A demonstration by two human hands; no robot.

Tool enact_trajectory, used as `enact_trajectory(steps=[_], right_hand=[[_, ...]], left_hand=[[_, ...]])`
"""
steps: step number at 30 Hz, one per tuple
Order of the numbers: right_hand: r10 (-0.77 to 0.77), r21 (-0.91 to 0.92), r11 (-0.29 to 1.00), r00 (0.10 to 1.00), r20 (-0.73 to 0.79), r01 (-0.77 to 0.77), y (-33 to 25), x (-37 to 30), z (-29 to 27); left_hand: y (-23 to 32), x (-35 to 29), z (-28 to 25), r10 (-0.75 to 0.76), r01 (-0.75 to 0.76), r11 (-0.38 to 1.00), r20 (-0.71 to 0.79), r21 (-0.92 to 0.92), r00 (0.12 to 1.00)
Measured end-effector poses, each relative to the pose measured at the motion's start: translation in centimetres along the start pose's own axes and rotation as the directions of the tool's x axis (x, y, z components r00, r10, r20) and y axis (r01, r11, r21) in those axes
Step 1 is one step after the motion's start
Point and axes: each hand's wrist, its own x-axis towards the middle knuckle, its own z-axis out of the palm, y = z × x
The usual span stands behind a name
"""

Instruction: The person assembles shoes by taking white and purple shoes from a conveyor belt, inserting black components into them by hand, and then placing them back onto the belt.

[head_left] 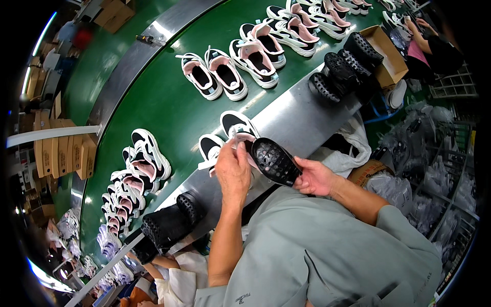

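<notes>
In my right hand is a black, glossy insole with a dimpled underside, gripped at one end between thumb and fingers. My left hand is closed at the pink-lined opening of a white and black sneaker; its fingertips are partly hidden. The insole is tilted just over this shoe's opening and covers part of it. Beside it, on the left, stands a second matching sneaker, partly behind my left hand. Both shoes sit at the near edge of the green belt.
Rows of similar sneakers stand on the green belt, with more lined up at left. Stacks of black insoles lie along the metal ledge, near an open cardboard box. Other people work at both ends.
</notes>
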Motion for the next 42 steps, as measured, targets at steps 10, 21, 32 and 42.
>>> enact_trajectory(steps=[10, 21, 32, 42], right_hand=[[-0.693, -0.912, -0.345, 0.716, 0.086, -0.224, -5.0, 2.7, 6.4], [-0.691, -0.756, -0.641, 0.526, 0.496, -0.129, -2.6, 5.7, 3.4], [-0.785, -0.783, -0.536, 0.530, 0.323, -0.317, -7.2, 11.4, 1.3], [-0.620, -0.736, -0.657, 0.673, 0.403, -0.164, -6.1, 12.4, 0.5]], left_hand=[[-3.5, 5.2, 1.8, 0.122, -0.134, 0.991, 0.500, -0.013, 0.857], [-5.2, 2.1, 6.1, 0.225, -0.203, 0.971, 0.190, -0.127, 0.956], [-2.4, -1.2, 7.3, -0.093, 0.084, 0.993, 0.114, 0.080, 0.989], [-6.6, -7.3, 5.2, -0.051, 0.058, 0.988, -0.050, 0.146, 0.997]])
